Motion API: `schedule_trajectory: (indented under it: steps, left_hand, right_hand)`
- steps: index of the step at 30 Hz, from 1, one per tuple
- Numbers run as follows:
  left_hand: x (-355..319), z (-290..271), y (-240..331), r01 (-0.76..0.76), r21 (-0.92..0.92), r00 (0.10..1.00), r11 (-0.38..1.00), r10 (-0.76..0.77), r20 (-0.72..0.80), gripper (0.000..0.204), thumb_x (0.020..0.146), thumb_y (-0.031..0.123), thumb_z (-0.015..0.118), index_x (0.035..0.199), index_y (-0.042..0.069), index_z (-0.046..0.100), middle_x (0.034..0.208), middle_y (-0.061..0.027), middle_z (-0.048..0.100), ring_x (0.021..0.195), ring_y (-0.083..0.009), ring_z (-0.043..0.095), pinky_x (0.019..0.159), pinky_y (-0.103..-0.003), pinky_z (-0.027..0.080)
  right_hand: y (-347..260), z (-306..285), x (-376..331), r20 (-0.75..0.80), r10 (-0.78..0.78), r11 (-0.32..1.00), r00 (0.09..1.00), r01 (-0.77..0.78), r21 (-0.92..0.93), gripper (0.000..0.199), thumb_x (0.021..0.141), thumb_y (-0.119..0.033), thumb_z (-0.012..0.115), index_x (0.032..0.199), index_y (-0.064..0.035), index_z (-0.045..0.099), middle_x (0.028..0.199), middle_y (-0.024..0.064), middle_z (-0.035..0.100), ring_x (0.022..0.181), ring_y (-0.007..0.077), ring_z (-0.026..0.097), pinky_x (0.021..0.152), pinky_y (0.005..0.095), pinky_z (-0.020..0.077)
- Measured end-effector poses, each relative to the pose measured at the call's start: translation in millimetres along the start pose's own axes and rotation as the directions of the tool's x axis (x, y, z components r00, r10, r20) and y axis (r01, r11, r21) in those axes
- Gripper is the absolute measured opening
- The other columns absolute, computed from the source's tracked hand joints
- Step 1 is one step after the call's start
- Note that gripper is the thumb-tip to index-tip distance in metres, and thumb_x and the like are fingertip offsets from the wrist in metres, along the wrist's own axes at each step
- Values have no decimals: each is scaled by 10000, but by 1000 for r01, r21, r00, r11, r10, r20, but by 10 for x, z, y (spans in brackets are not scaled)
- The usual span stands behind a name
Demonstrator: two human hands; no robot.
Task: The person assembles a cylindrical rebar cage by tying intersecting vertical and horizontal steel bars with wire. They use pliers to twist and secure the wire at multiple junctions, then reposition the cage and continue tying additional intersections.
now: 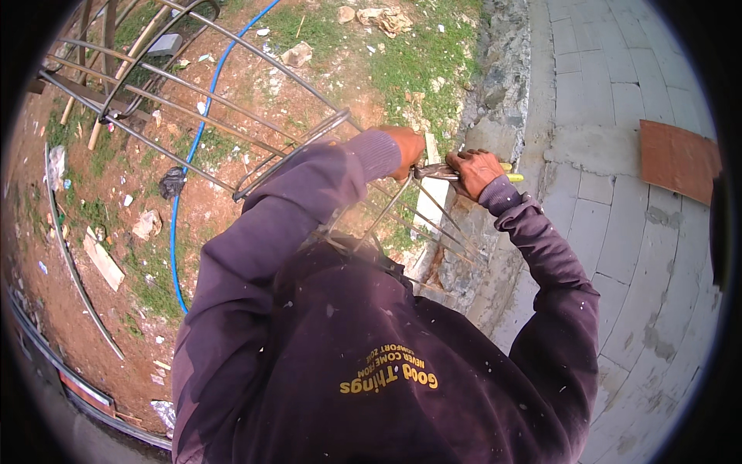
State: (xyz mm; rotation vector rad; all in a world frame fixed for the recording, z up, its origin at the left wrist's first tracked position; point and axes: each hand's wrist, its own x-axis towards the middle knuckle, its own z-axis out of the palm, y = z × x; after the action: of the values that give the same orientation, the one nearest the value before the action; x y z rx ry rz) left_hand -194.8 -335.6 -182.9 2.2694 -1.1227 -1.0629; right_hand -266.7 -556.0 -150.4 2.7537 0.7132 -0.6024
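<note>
Pliers (437, 171), two o'clock: stiff, probably light, best held by yellow handles (515, 177); right hand (476, 170) clamped thereon; left hand (406, 148), grip unclear.

Cage: a long cage of thin grey steel bars and bent rings (334, 121) is partly covered by a purple sleeve (267, 209).
Right hand (475, 168): metal pliers with yellow-green handles (434, 172) are gripped at the cage's bars.
Left hand (407, 149): held at the cage, just beside the pliers; its fingers are partly hidden.
Hose: a thin blue hose (175, 232) is laid beneath the cage.
Board: a flat reddish-brown board (676, 158) is seen well right of the cage.
</note>
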Motion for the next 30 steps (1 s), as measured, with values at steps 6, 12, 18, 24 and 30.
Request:
schedule_trajectory:
  steps: [6, 12, 18, 24, 30]
  left_hand:
    - [-21, 19, 18, -35, 14, 996, 999, 36, -86, 368, 732, 108, 784, 1084, 125, 678, 1071, -93, 667, 1045, -286, 652, 873, -411, 545]
    - [-1, -1, -3, 36, 31, 996, 999, -34, -78, 335, 739, 125, 765, 1061, 128, 672, 1110, -88, 644, 1077, -283, 633, 902, -420, 534]
    - [-6, -13, 22, 9, 25, 996, 1000, -7, -87, 340, 746, 152, 770, 1072, 138, 676, 1115, -88, 649, 1106, -277, 620, 926, -417, 525]
    - [-54, -43, 18, 11, 35, 996, 999, -8, -94, 372, 741, 149, 772, 1103, 142, 686, 1105, -101, 671, 1072, -285, 645, 902, -413, 535]
    - [-91, -60, 3, -31, 57, 990, 998, 39, -133, 324, 737, 122, 754, 1054, 97, 691, 1027, -106, 690, 1023, -295, 663, 871, -415, 545]
  right_hand:
    - [-492, 31, -370, -54, 324, 943, 945, -317, 101, 215, 826, -176, 596, 983, -34, 559, 801, 210, 650, 738, 381, 655, 698, 486, 503]
    - [-1107, 475, -322, -76, 608, 744, 790, -534, 402, 240, 839, -192, 628, 978, -41, 504, 838, 226, 659, 765, 411, 656, 703, 504, 508]
    - [-697, 256, -432, 37, 474, 829, 880, -460, 318, 303, 863, -273, 661, 991, -39, 517, 841, 218, 663, 734, 415, 658, 631, 506, 512]
    - [-225, -25, -264, 0, 131, 983, 991, -130, 128, 218, 867, -206, 624, 1015, -52, 582, 710, 202, 642, 689, 402, 649, 619, 500, 502]
    - [-103, -188, -182, 54, -11, 972, 998, -2, 235, 331, 988, -367, 530, 981, -45, 609, 703, 188, 638, 657, 397, 636, 611, 471, 507]
